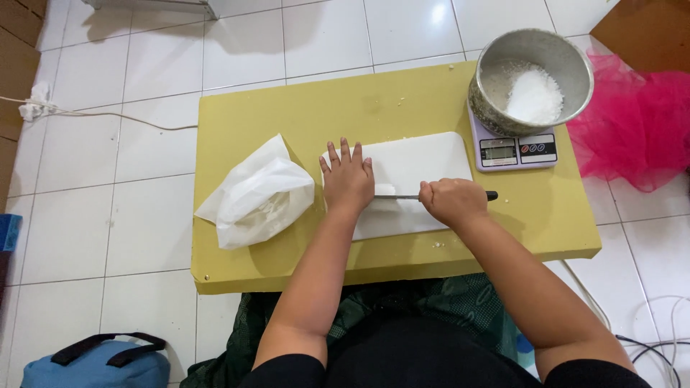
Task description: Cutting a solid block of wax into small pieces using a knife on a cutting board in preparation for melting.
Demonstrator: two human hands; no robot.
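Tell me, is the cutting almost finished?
Some looks done: the metal bowl on the scale already holds white pieces. Now the right hand grips a knife on the white cutting board, and the left hand presses flat beside the blade. What remains is hidden under the hand.

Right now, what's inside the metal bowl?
The metal bowl on the digital scale holds a heap of white grated or granular stuff. The bowl's bottom under the heap is covered.

i see a smooth white plastic cutting board (424, 165) on a matt yellow table (244, 115). left of the board lies a thin crinkled plastic bag (259, 194); right of it, a dull hammered metal bowl (496, 108) on a glossy lilac plastic scale (517, 154). the knife (399, 197) blade looks like metal.
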